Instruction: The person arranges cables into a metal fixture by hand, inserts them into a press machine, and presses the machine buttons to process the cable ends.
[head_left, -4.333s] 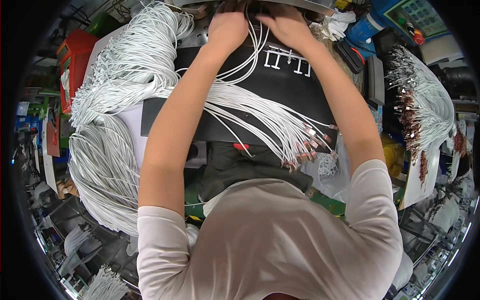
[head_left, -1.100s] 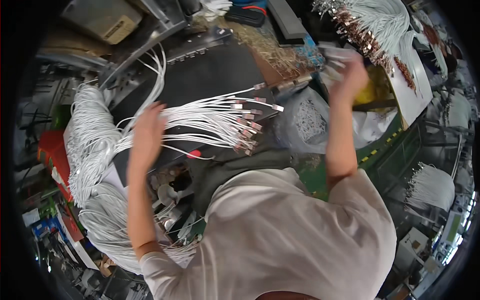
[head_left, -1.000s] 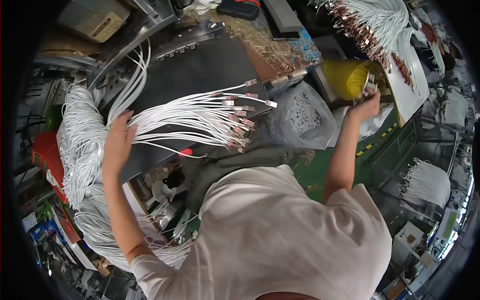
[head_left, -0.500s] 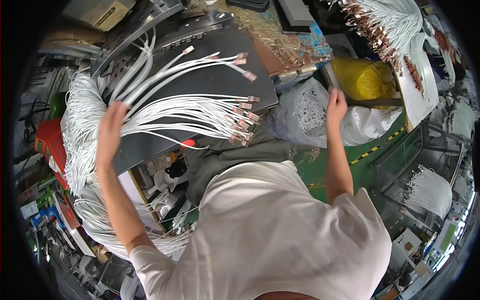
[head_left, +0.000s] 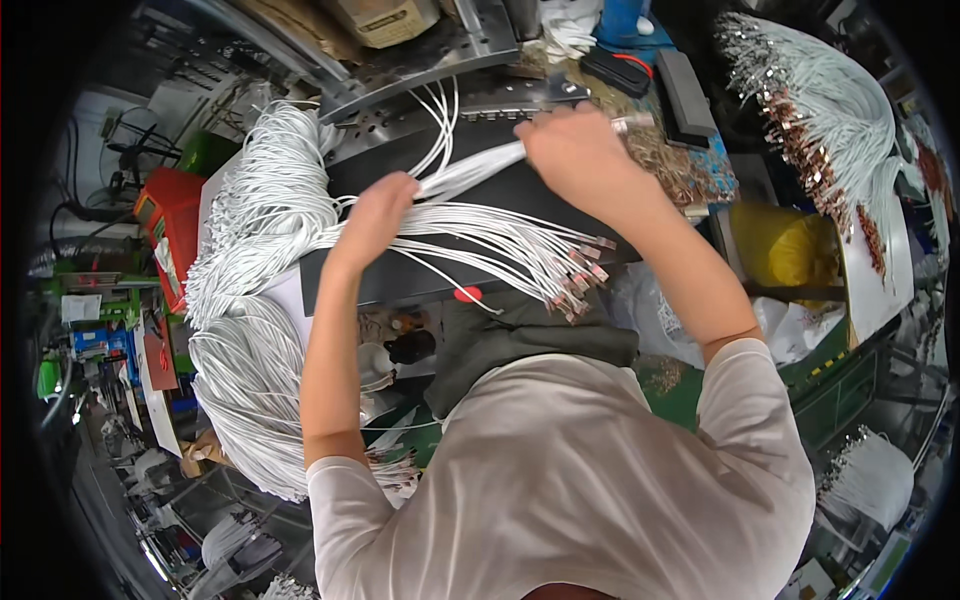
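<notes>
My right hand (head_left: pixel 578 152) is closed around a bunch of white cables (head_left: pixel 470 172) near its plug ends, over the far part of the dark work surface (head_left: pixel 335 278). A few plugs stick out past the fist. My left hand (head_left: pixel 380 212) is wrapped round the same cables further back, and its fingertips are partly hidden. Below the hands a second bundle of white cables (head_left: pixel 490 226) fans out to the right. Its ends carry clear, coppery plugs (head_left: pixel 580 280). One lone cable reaches past a red round knob (head_left: pixel 468 294) at the near edge.
To the left lie a big heap of white cables (head_left: pixel 265 180) and hanging coils (head_left: pixel 245 390), beside a red bin (head_left: pixel 165 225). A perforated metal fixture (head_left: pixel 420 80) crosses the back. At right are a yellow bag (head_left: pixel 785 245), a clear plastic bag (head_left: pixel 660 310) and more bundled cables (head_left: pixel 850 100).
My right hand has come from above the clear bag over to the cables and closed on them. The upper cables, spread apart before, are now gathered together. The view has shifted.
</notes>
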